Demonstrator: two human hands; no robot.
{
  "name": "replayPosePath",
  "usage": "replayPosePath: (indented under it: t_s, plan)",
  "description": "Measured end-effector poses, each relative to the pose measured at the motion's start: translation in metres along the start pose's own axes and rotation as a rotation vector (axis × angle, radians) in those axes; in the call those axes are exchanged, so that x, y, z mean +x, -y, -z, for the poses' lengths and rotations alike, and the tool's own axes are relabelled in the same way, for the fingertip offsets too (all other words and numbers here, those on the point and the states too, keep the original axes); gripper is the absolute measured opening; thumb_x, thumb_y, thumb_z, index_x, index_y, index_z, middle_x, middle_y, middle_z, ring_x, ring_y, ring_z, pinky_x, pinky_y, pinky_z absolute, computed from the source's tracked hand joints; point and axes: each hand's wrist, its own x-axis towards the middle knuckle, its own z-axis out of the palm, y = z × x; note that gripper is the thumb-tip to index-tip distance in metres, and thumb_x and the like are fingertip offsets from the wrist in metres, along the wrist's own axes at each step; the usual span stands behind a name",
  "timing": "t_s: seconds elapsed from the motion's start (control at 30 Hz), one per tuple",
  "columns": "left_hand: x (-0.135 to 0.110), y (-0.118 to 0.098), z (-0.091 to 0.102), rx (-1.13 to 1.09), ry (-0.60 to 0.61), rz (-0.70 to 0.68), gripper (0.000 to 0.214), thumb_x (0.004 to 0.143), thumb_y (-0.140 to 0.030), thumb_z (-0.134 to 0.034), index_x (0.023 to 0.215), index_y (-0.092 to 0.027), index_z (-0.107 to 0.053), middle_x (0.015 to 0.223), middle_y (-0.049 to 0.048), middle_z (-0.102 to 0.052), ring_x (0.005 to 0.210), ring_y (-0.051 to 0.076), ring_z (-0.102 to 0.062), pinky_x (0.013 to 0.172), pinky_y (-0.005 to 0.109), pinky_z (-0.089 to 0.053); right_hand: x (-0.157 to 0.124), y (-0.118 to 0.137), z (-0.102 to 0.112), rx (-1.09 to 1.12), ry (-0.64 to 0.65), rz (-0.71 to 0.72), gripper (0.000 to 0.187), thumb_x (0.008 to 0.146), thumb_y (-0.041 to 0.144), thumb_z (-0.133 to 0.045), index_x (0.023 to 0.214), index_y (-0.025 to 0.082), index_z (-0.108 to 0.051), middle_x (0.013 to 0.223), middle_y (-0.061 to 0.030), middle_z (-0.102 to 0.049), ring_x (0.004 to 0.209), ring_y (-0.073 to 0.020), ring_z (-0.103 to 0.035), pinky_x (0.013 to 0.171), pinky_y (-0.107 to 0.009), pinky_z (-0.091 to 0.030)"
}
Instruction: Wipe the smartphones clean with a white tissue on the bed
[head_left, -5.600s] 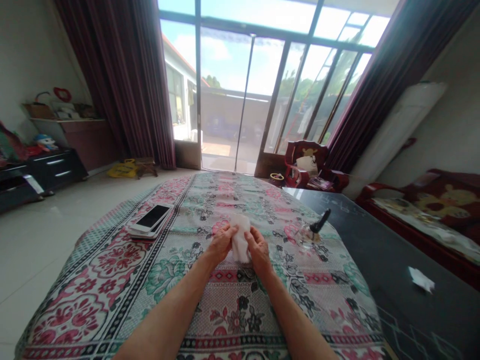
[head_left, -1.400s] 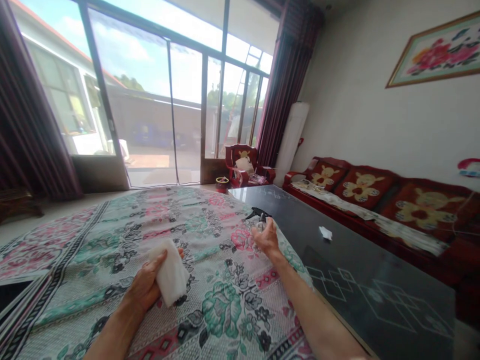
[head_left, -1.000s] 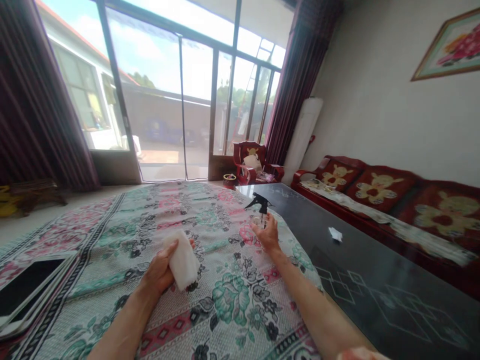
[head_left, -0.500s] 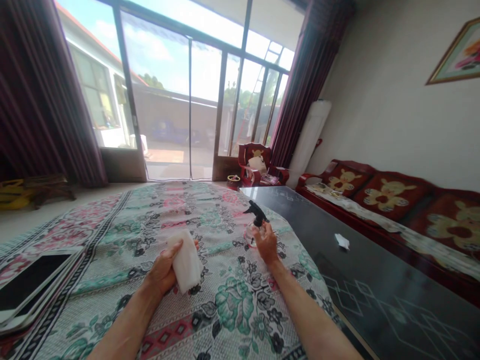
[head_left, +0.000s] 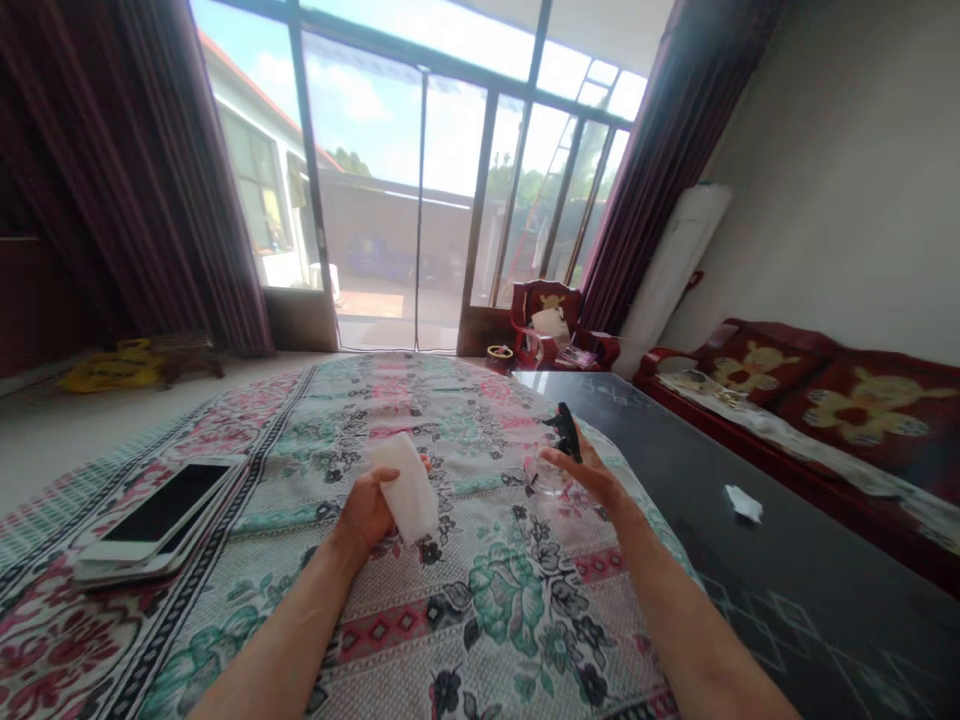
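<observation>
Holding a folded white cloth [head_left: 409,492] in the left hand [head_left: 373,503], clamped between the thumb across its near face and the fingers behind. Jutting out past those fingers on their right side, tilted, with the lower end slanting down toward the tablecloth [head_left: 420,665]; hard to tell whether touching it.

At the right hand [head_left: 600,476], with the thumb stretched across the front, just beside a clear spray bottle [head_left: 541,480] with a black spray top [head_left: 568,432]. Pointing leftward from there, above the thumb. Partly hidden by the hand on its right side; cannot tell whether gripped or merely touched, with most of the fingers out of sight. Between both hands, only the flowered stretch of tablecloth, slightly wrinkled.

Well to the left of the left hand, stacked unevenly, white phones [head_left: 161,515] with a dark screen on top. Farther out beyond them, on the floor, a yellow bag [head_left: 112,367].

To the right of the right hand, past the tablecloth's edge, a black table [head_left: 697,450] bearing crumpled white paper [head_left: 744,503]. Beyond that, a red wooden sofa [head_left: 847,400]. Well ahead of both hands, an armchair [head_left: 551,325] and tall glass doors [head_left: 375,220] between dark curtains [head_left: 172,180].
</observation>
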Motion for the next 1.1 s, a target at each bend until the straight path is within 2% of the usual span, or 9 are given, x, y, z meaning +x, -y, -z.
replayPosePath:
  t_s: [0.17, 0.3, 0.4, 0.53, 0.7, 0.83, 0.93, 1.0, 1.1]
  plan:
    - [0.013, -0.007, 0.005, 0.0, -0.213, -0.224, 0.038, 0.07, -0.006, -0.052, 0.107, -0.009, -0.06, 0.065, 0.0044, -0.067, 0.059, 0.019, -0.065, 0.069, 0.035, -0.057, 0.008, -0.004, -0.002, 0.081, 0.138, -0.037, 0.066, 0.072, 0.048, -0.068, 0.132, 0.027, -0.05, 0.129, -0.0085, -0.056, 0.121, -0.0291, -0.05, 0.096, -0.043, -0.045]
    - [0.02, -0.007, 0.009, 0.0, -0.306, -0.301, 0.031, 0.075, -0.012, -0.063, 0.106, -0.016, -0.058, 0.066, 0.0005, -0.066, 0.054, 0.015, -0.063, 0.063, 0.031, -0.057, 0.01, -0.01, -0.012, 0.112, 0.082, -0.032, 0.072, 0.069, 0.05, -0.069, 0.134, 0.028, -0.046, 0.136, -0.0098, -0.051, 0.122, -0.0294, -0.049, 0.093, -0.042, -0.047]
    - [0.022, -0.005, 0.01, 0.017, -0.283, -0.285, 0.032, 0.075, -0.018, -0.067, 0.105, -0.016, -0.058, 0.069, 0.002, -0.067, 0.057, 0.016, -0.065, 0.064, 0.031, -0.057, 0.009, -0.011, -0.016, 0.108, 0.079, -0.044, 0.071, 0.069, 0.051, -0.069, 0.133, 0.029, -0.047, 0.137, -0.0101, -0.05, 0.122, -0.0298, -0.05, 0.092, -0.042, -0.048]
    - [0.021, -0.005, 0.012, 0.001, -0.218, -0.263, 0.034, 0.072, -0.015, -0.059, 0.106, -0.012, -0.059, 0.074, 0.0068, -0.069, 0.068, 0.02, -0.068, 0.069, 0.034, -0.057, 0.008, -0.01, -0.017, 0.093, 0.052, -0.045, 0.065, 0.07, 0.049, -0.067, 0.13, 0.029, -0.05, 0.131, -0.0093, -0.054, 0.125, -0.0296, -0.048, 0.096, -0.044, -0.046]
    - [0.017, -0.006, 0.012, 0.044, -0.04, -0.274, 0.057, 0.052, -0.005, -0.051, 0.109, -0.011, -0.059, 0.083, 0.0087, -0.071, 0.08, 0.025, -0.068, 0.074, 0.037, -0.056, 0.009, -0.011, -0.018, 0.14, 0.027, -0.037, 0.065, 0.069, 0.048, -0.068, 0.128, 0.029, -0.05, 0.125, -0.0089, -0.058, 0.119, -0.029, -0.053, 0.089, -0.041, -0.05]
    - [0.018, -0.001, 0.009, 0.173, -0.143, -0.338, 0.064, 0.047, 0.0, -0.051, 0.109, -0.013, -0.06, 0.075, 0.0056, -0.069, 0.074, 0.023, -0.066, 0.066, 0.031, -0.054, 0.012, -0.003, -0.023, 0.135, 0.004, -0.097, 0.067, 0.065, 0.049, -0.069, 0.126, 0.025, -0.054, 0.119, -0.0109, -0.061, 0.107, -0.0302, -0.06, 0.086, -0.044, -0.051]
    - [0.02, 0.001, 0.008, 0.201, -0.187, -0.377, 0.061, 0.05, -0.002, -0.056, 0.11, -0.014, -0.06, 0.071, 0.0034, -0.068, 0.067, 0.02, -0.064, 0.058, 0.026, -0.05, 0.007, 0.016, -0.037, 0.152, 0.126, -0.179, 0.06, 0.067, 0.049, -0.066, 0.12, 0.023, -0.059, 0.115, -0.0118, -0.064, 0.106, -0.0323, -0.06, 0.085, -0.045, -0.051]
    - [0.021, 0.002, 0.008, 0.198, -0.214, -0.393, 0.06, 0.051, -0.003, -0.058, 0.11, -0.015, -0.06, 0.069, 0.002, -0.067, 0.063, 0.018, -0.062, 0.056, 0.024, -0.049, -0.002, 0.033, -0.052, 0.188, 0.236, -0.16, 0.056, 0.069, 0.05, -0.064, 0.117, 0.022, -0.062, 0.119, -0.0115, -0.064, 0.11, -0.0324, -0.059, 0.089, -0.045, -0.049]
    - [0.021, 0.002, 0.008, 0.194, -0.227, -0.4, 0.057, 0.052, -0.005, -0.061, 0.109, -0.015, -0.061, 0.07, 0.0016, -0.067, 0.061, 0.017, -0.061, 0.056, 0.024, -0.049, -0.023, 0.06, -0.08, 0.241, 0.407, -0.163, 0.06, 0.069, 0.049, -0.064, 0.122, 0.021, -0.06, 0.116, -0.011, -0.065, 0.111, -0.0316, -0.058, 0.088, -0.044, -0.049]
